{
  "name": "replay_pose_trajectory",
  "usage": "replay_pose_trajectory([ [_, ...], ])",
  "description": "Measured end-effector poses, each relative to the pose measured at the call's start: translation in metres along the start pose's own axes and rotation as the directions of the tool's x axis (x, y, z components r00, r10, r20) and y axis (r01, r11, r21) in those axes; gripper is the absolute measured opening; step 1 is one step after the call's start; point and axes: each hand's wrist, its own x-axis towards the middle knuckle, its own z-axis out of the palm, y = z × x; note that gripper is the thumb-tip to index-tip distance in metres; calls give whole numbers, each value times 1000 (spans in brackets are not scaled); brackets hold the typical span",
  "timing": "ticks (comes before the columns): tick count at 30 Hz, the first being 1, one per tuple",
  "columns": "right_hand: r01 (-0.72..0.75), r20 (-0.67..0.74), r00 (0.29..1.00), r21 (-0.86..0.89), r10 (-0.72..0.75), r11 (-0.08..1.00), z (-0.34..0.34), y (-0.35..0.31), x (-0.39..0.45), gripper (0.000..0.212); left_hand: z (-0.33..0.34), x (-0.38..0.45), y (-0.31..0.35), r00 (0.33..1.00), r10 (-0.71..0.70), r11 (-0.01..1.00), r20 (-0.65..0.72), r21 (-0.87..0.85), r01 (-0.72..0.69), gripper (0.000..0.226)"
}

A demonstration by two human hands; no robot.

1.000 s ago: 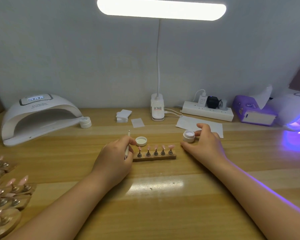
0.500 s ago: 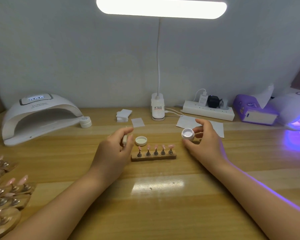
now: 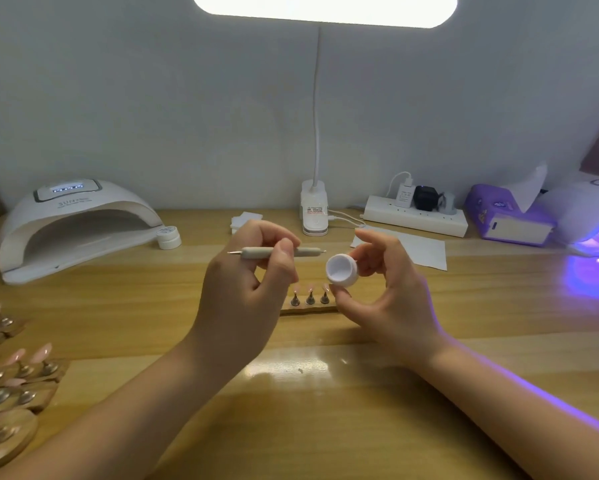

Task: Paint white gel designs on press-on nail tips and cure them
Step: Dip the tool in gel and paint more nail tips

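My left hand [image 3: 246, 292] pinches a slim dotting pen [image 3: 260, 252] held level above the table, one metal tip pointing left and the other right. My right hand [image 3: 391, 292] holds a small open white gel jar [image 3: 342, 269], tilted so its mouth faces the pen's right tip, a short gap apart. Behind and below my hands a wooden holder [image 3: 308, 309] carries pink nail tips [image 3: 311, 293] on metal stands; three show, the rest are hidden by my hands.
A white curing lamp [image 3: 73, 226] stands at the left with a closed gel jar [image 3: 169, 236] beside it. A second lamp [image 3: 595, 220] glows purple at far right. Lamp base [image 3: 313, 213], power strip [image 3: 415, 220], tissue box [image 3: 509, 216], paper sheet [image 3: 426, 249] sit behind; more nail tip holders [image 3: 11, 386] lie front left.
Both hands have risen from the table. The right hand lifted and tilted the open jar; the left hand turned the pen from upright to level, toward the jar.
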Motion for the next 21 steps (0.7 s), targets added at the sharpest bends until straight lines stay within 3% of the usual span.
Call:
replay_pose_trajectory([
  [9, 41, 4, 999, 62, -41, 997, 0, -8, 0, 80, 2, 0, -3, 999, 42, 993, 26, 111, -45, 13],
  [21, 76, 21, 997, 49, -77, 996, 1, -10, 0, 81, 2, 2, 1, 998, 55, 991, 24, 119, -57, 14],
])
